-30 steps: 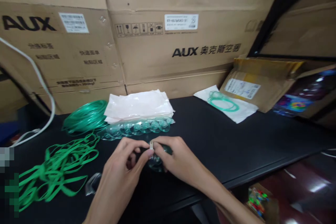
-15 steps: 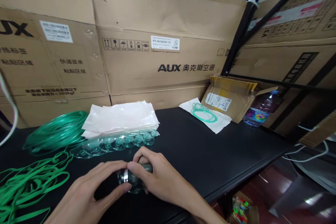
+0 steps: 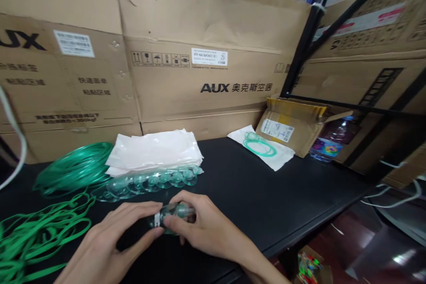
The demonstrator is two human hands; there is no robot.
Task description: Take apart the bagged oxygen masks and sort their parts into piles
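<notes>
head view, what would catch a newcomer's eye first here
Front and centre, the left hand and right hand pinch a small clear plastic mask with a metal strip over the black table. To the left lie bright green straps and coiled green tubing. Big AUX cardboard boxes wall the back.

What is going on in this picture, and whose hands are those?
The hands belong to a person wearing a camera on their head, so you see what they see, looking down at a black table. The left hand and right hand both pinch one small clear plastic mask with a little metal strip. Behind it lies a row of clear masks and a stack of white bags. To the left are coiled green tubing and loose green straps. Big cardboard boxes stand at the back.
</notes>
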